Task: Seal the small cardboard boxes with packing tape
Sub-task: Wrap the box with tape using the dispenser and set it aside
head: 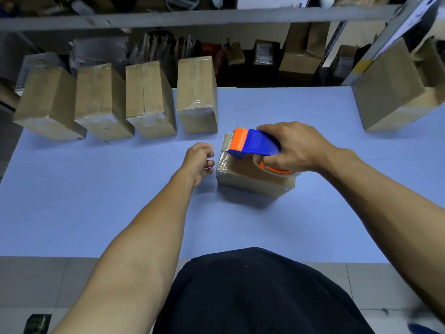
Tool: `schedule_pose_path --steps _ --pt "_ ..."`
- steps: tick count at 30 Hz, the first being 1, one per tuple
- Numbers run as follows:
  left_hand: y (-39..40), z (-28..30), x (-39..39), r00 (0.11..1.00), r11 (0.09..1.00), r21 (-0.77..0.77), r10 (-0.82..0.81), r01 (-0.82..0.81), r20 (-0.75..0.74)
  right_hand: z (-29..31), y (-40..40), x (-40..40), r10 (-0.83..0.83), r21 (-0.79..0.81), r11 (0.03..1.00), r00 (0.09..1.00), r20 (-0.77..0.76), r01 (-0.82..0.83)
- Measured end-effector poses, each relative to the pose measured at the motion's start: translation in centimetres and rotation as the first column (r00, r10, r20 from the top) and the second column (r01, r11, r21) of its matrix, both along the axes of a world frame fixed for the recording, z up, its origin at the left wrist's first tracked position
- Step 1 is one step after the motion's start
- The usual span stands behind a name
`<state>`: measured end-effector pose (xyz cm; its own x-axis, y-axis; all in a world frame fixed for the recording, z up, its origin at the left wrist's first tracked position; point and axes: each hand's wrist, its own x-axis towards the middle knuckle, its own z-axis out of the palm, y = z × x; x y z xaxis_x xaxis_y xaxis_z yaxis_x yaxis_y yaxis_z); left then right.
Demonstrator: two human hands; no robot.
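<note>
A small cardboard box [250, 182] lies on the blue table [96, 189] at the centre, with clear tape across its top. My right hand [296, 147] grips a blue and orange tape dispenser [252, 143] held over the box's top, its orange blade end pointing left. My left hand [199, 160] hovers just left of the box with fingers loosely curled, holding nothing; I cannot tell whether it touches the box.
Several taped cardboard boxes [149, 100] stand in a row along the table's far left edge. A bigger carton [395, 90] sits at the far right. Shelving with bags and packages [265, 54] rises behind the table. The table's near edge meets a tiled floor [48, 280].
</note>
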<state>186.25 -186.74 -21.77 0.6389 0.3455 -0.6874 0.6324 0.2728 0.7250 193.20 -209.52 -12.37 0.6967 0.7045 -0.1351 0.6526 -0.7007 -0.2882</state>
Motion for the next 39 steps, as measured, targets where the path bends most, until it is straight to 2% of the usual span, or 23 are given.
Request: schedule_pose_path --steps 6,11,17,21,23,29,35,39 --pt "-1.5 -1.2 -0.2 0.998 0.996 0.073 -0.056 0.057 -0.014 -0.6 0.5 -0.1 0.012 -0.009 1.0 1.0 0.021 -0.012" --pt "-2.3 -1.8 -0.1 1.0 0.998 0.067 0.02 -0.02 -0.004 -0.9 0.6 0.0 0.008 0.007 1.0 1.0 0.027 -0.008" --pt "-1.9 -2.6 -0.6 0.981 0.996 0.091 0.0 0.018 -0.194 -0.9 0.6 -0.1 0.003 0.012 1.0 1.0 0.031 -0.003" --pt "-2.7 -1.4 0.2 0.994 0.97 0.216 0.105 -0.107 0.02 -0.9 1.0 -0.2 0.006 0.002 1.0 0.998 0.057 -0.006" --pt "-3.6 -0.6 0.4 0.995 0.974 0.213 0.056 -0.072 0.083 -0.8 1.2 -0.1 0.017 -0.012 1.0 0.998 0.067 -0.016" --pt "-5.2 -1.8 -1.1 0.995 0.945 0.322 -0.073 0.049 0.062 -0.9 0.7 0.2 0.062 -0.021 0.998 0.996 0.065 -0.061" --pt "-6.1 -1.3 -0.6 0.998 0.844 0.535 -0.057 0.03 0.034 -0.2 -0.5 0.3 0.111 -0.024 0.994 0.993 0.041 -0.11" --pt "-6.2 -1.7 -0.6 0.996 0.837 0.547 -0.055 0.01 0.066 -0.3 -3.6 0.1 0.087 0.014 0.996 0.995 0.044 -0.088"
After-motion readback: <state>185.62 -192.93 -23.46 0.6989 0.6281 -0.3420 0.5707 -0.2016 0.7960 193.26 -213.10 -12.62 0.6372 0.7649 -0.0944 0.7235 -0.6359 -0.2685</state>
